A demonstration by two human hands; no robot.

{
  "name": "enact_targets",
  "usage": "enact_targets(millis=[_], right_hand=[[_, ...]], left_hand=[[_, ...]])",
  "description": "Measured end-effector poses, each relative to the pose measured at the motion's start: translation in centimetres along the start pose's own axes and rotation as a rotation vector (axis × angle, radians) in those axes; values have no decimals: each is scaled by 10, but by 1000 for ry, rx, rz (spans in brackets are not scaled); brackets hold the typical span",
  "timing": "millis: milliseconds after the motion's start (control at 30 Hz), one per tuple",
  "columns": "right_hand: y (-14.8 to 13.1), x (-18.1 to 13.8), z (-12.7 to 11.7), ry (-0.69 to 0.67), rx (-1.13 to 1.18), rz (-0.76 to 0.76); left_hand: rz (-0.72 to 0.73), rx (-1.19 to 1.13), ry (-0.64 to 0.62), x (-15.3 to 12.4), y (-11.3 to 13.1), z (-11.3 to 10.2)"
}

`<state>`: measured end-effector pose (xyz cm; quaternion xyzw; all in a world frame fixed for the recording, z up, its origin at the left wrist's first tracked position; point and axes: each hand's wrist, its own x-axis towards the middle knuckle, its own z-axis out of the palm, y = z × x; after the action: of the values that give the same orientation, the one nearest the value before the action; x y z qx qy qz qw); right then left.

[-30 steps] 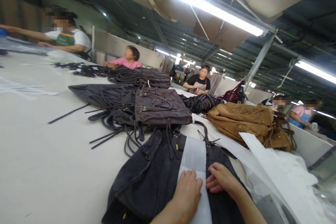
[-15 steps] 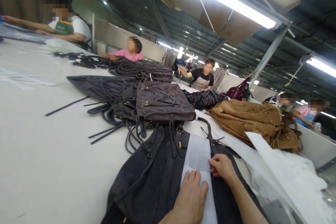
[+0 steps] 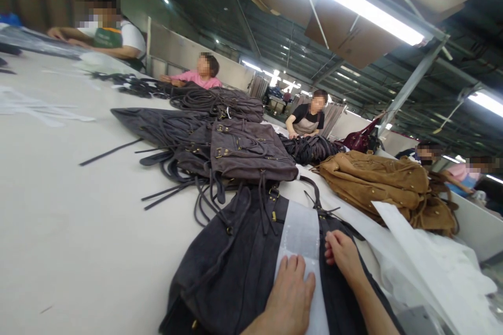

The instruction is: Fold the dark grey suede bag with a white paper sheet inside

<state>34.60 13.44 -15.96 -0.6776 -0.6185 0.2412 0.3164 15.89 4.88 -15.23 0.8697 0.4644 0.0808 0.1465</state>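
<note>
Left hand: the left hand (image 3: 290, 293) lies flat, fingers spread open, palm down on the white strip (image 3: 302, 251) at the bottom centre; it grips nothing, and the wrist is cut off by the frame edge.
Right hand: the right hand (image 3: 345, 254) rests at the strip's right edge with fingers curled; whether it pinches the strip cannot be told.
Dark bag: the dark grey bag (image 3: 231, 267) lies under the strip, its lower end cut off.
White sheets: white sheets (image 3: 424, 261) at lower right, partly out of frame.
Middle: the brown-grey bag (image 3: 247, 154) and tan bag (image 3: 377, 183) lie beyond.
Far: seated people at the table (image 3: 58, 209) edge, faces blurred.
</note>
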Motion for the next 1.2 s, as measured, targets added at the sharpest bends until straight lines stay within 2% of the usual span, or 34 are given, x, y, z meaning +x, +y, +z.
enact_targets(millis=[100, 233, 367, 533, 667, 833, 1000, 1200], right_hand=[[5, 3, 3, -35, 35, 60], [10, 6, 7, -56, -23, 12], [8, 5, 7, -36, -132, -92], [-5, -8, 8, 106, -310, -277], [-12, -22, 9, 98, -305, -382], [-7, -26, 4, 123, -24, -294], [-2, -23, 2, 70, 88, -208], [-10, -26, 2, -39, 242, -132]], left_hand=[[0, 9, 10, 0, 0, 1], [4, -2, 6, -2, 1, -2], [4, -40, -6, -2, 0, -1], [13, -33, 36, 0, -1, 3], [14, -20, 38, -1, 0, 2], [23, -22, 64, -1, -1, 4], [10, -45, 30, -1, 0, 1], [-7, -10, 29, -2, 3, -3]])
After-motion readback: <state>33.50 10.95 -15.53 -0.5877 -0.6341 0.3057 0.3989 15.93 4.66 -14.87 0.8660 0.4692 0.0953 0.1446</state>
